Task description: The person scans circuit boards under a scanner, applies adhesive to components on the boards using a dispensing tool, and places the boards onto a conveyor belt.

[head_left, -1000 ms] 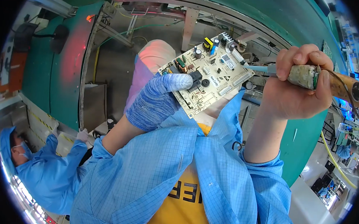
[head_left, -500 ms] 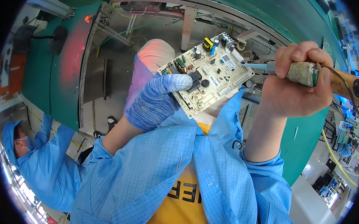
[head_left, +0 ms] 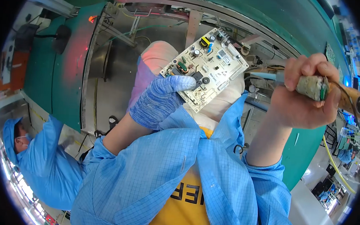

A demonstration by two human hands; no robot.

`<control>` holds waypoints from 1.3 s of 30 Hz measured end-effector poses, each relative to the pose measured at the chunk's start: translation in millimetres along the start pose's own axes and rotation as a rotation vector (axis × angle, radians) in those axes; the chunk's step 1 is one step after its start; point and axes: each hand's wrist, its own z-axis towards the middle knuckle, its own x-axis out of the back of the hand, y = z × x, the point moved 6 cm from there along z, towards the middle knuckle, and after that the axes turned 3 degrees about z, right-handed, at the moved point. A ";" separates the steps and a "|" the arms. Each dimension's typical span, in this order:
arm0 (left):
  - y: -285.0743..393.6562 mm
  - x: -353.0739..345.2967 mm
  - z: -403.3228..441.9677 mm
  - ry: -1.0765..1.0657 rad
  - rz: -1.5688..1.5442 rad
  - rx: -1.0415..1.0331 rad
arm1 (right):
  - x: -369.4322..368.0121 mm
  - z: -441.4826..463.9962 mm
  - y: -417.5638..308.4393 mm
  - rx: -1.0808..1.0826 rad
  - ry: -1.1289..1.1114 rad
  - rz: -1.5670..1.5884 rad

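My left hand point(head_left: 160, 97), in a blue knitted glove with a pale thumb tip, is closed on the lower left edge of a cream circuit board point(head_left: 214, 83). The thumb presses beside black parts; the fingers beneath are hidden. The board lies tilted above my lap, populated side up, with capacitors, coils and white connectors. My bare right hand point(head_left: 303, 96) is wrapped around a tool with a worn, wrapped handle point(head_left: 310, 87). Its pale blue shaft point(head_left: 265, 76) points left towards the board, and its tip appears clear of the board's right edge. The tool's exact kind is unclear.
A green bench point(head_left: 270, 19) with a metal frame runs across the top and right. Another green table point(head_left: 68, 70) stands left. A co-worker in blue point(head_left: 49, 162) sits lower left. Cables hang below the bench, and a yellow hose point(head_left: 335, 163) runs at right.
My right hand and the tool have moved right and slightly down, away from the board. The board has turned slightly in my left hand. The co-worker's arms have shifted.
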 end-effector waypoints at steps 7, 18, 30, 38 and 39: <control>89.1 15.4 18.3 -0.008 0.197 -0.251 | 19.5 -0.4 -14.3 -0.032 0.067 -0.063; 377.8 130.8 39.2 0.751 0.951 -1.140 | 22.5 -12.9 -22.5 -0.008 0.206 -0.089; 444.3 214.6 63.4 1.426 1.643 -0.792 | 60.5 -17.1 -31.9 -0.013 0.372 -0.247; 324.8 99.0 139.3 0.887 1.964 -1.169 | 108.1 -8.9 -3.4 -0.287 0.536 -0.232; 295.2 73.4 147.4 0.757 2.028 -1.230 | 117.8 -5.5 1.3 -0.298 0.538 -0.231</control>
